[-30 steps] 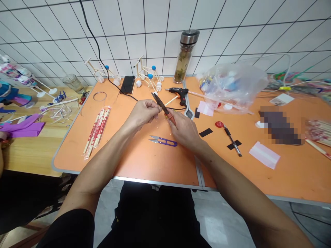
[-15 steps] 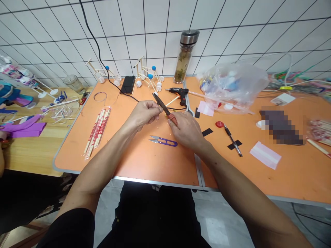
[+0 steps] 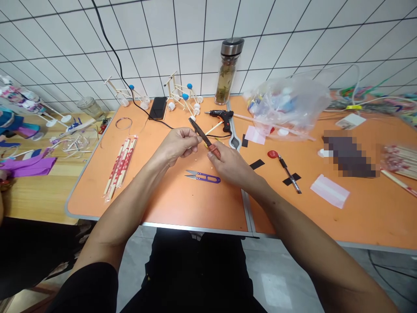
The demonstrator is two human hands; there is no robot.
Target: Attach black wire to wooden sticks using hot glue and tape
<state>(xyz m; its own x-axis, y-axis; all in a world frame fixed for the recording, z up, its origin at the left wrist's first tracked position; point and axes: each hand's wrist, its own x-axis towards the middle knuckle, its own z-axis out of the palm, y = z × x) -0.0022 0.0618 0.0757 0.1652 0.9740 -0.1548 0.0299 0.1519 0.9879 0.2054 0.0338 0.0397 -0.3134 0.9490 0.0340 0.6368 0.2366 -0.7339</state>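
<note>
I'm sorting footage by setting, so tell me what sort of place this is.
Probably an indoor craft workspace, at home or in a small workshop: a glue gun, purple thread snips and a stick-built model with blue pieces are on the orange table.

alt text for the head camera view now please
A person's right hand grips an orange-handled dark metal tool beside the pinched left hand, above an orange tabletop. Purple-handled metal snips lie nearer the viewer; a black glue gun lies beyond.

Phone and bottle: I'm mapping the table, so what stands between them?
In the head view, a stick model with blue parts stands between phone and bottle.
</note>
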